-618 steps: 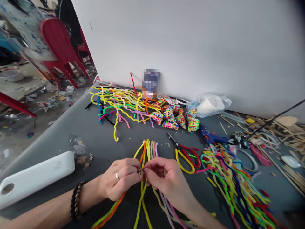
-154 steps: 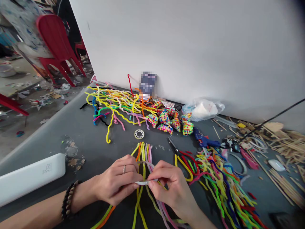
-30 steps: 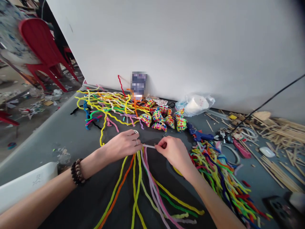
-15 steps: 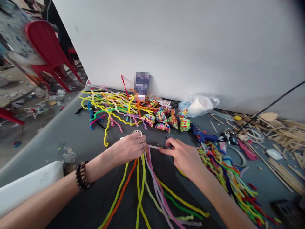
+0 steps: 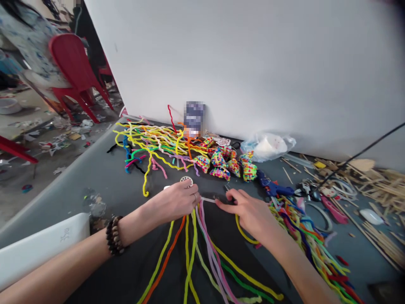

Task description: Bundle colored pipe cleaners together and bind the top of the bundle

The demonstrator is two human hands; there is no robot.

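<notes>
My left hand (image 5: 182,198) is closed over the upper ends of a fan of long fuzzy pipe cleaners (image 5: 190,249) in yellow, orange, green, pink and lilac, which hang toward me. A white disc with holes round its rim (image 5: 186,182) shows just beyond the fingers. From beside this hand a narrow pale strip (image 5: 207,199) runs across to my right hand (image 5: 242,205). The right fingers are curled, with small dark metal parts at their tips; the object's kind is unclear. A yellow pipe cleaner (image 5: 242,231) loops below that hand.
Behind lie loose pipe cleaners (image 5: 158,143) and several multicoloured woven pouches (image 5: 218,157). To the right are a blue glue gun (image 5: 275,188), a heap of pipe cleaners (image 5: 308,232) and wooden sticks (image 5: 376,173). A white case (image 5: 47,245) is at left; a person sits on a red chair (image 5: 69,59).
The whole view has shifted slightly, so things appear lower and further right. Both hands keep nearly the same pose, and more of the yellow loop shows below the right hand.
</notes>
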